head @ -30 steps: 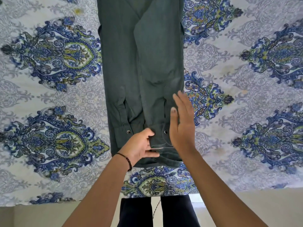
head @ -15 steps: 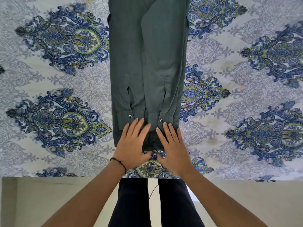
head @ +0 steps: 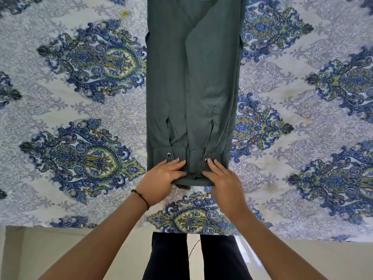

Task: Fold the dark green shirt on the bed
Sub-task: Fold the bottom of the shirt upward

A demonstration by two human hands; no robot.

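Shirt (head: 191, 77) flat on the bed (head: 60, 110), folded into one long narrow strip, lengthwise away from the person; far end cut off by the top edge of the view; near hem (head: 192, 181) well short of the bed's near edge. Both sleeves (head: 210, 93) folded in over the strip, side by side; two cuffs (head: 161, 157) just beyond the hem, each with one metal snap (head: 169, 154).

Left hand (head: 161, 178) on the shirt's near left corner, palm down; fingers (head: 173, 162) close together and nearly straight, tips on the cloth just short of the left snap; thumb along the hem. Right hand (head: 225, 178) mirrored on the shirt's near right corner, palm down; fingers close together and nearly straight, tips on the cloth right beside the other snap; thumb along the hem as well. Between the two thumbs a short bare stretch of hem, thick and slightly raised, with dark shadow beneath. No telling whether any cloth caught under either palm. Heels of both hands off the shirt, over the bed on the near side of the hem.

Thin dark band (head: 141, 196) round the left wrist. On either side of the shirt, pale bed cover printed with large blue and green motifs. Nearer than the shirt, past the bed's edge, dark trousers (head: 167, 257) and pale floor (head: 60, 249).
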